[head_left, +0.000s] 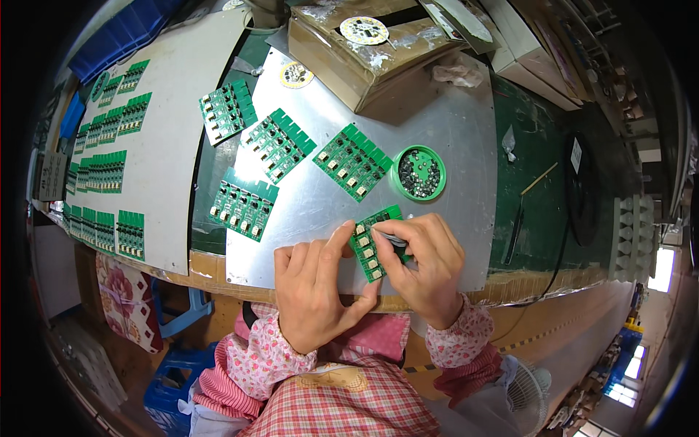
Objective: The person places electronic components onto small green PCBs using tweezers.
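A green circuit board (366, 256) with a row of pale square parts lies on the metal sheet (459, 240) near the front edge. My left hand (313, 280) holds it along its left side, index finger at the upper corner and thumb by the lower end. Over the board's right side, my right hand (428, 262) is closed around grey tweezers (394, 239), mostly hidden by the fingers. Their tips point at the board's upper part. Just beyond, a round green dish (423, 198) contains many tiny dark and light components.
Several similar boards (353, 162) lie beyond my hands to the left. More stand in rows on a pale board (164, 167) at far left. A cardboard box (328, 62) bearing a round LED board (364, 30) sits at the back. A thin dark tool (515, 234) lies at right.
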A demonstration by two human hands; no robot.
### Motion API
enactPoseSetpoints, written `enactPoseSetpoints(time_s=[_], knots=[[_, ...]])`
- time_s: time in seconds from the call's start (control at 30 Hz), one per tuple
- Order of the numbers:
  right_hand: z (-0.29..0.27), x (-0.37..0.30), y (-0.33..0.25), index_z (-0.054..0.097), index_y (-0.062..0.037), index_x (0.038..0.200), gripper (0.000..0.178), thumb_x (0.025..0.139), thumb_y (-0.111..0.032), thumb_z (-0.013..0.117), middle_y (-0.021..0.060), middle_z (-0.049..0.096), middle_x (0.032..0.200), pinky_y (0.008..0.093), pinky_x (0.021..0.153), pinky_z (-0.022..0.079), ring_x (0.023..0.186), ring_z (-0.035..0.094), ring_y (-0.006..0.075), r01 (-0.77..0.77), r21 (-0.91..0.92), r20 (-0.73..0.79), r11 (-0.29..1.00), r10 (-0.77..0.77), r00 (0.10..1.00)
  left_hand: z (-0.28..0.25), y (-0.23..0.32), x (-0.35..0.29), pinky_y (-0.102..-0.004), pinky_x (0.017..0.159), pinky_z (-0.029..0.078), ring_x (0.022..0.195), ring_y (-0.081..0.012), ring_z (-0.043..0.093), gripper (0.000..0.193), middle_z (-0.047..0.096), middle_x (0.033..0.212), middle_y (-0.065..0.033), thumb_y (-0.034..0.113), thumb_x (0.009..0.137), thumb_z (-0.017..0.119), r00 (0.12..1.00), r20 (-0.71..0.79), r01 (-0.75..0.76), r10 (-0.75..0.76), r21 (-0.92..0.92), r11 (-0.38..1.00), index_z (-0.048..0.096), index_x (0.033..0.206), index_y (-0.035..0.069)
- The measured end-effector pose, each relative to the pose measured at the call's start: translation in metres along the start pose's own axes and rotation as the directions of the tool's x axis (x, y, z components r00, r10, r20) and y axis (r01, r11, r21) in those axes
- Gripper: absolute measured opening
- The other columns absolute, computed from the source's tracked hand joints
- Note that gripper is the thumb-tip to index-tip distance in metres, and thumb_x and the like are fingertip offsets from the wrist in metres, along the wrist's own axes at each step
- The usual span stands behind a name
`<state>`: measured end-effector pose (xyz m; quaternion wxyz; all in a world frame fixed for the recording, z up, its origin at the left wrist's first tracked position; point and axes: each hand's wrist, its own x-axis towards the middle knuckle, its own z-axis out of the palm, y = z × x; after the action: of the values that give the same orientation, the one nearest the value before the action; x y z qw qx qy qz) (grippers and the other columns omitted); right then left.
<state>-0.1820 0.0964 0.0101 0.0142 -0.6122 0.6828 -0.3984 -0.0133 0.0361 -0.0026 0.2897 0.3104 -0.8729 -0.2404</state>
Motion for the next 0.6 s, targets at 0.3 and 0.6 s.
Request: enactPoseSetpoints(time_s=[0.3,0.6], knots=[[0.0003,-0.0002,0.0014,0.072,-0.0069,0.1,0.023,0.08,-0.004,0.082,0.0047,0.063,0.085,0.0343,0.061,0.053,0.073,0.065,0.0223,0.027,-0.038,0.014,0.999,-0.026,1.0,0.0003,-0.0003,-0.0008,-0.0393,0.08,0.039,0.082,-0.0237,0.059,0.08,0.065,0.095,-0.0066,0.026,0.07,0.086,1.0,-0.003,0.0,0.0,0.01,1.0,0.057,0.139,0.0],[-0.0001,-0.0014,0.0019,0.071,-0.0076,0.099,0.022,0.08,-0.005,0.082,0.0043,0.063,0.085,0.0342,0.061,0.053,0.073,0.064,0.0221,0.039,-0.058,0.02,0.998,-0.038,0.999,0.0001,-0.0002,-0.001,-0.0392,0.08,0.039,0.082,-0.0237,0.059,0.08,0.065,0.095,-0.0067,0.028,0.071,0.086,1.0,0.001,0.0,0.0,0.0,1.0,0.056,0.14,0.0]])
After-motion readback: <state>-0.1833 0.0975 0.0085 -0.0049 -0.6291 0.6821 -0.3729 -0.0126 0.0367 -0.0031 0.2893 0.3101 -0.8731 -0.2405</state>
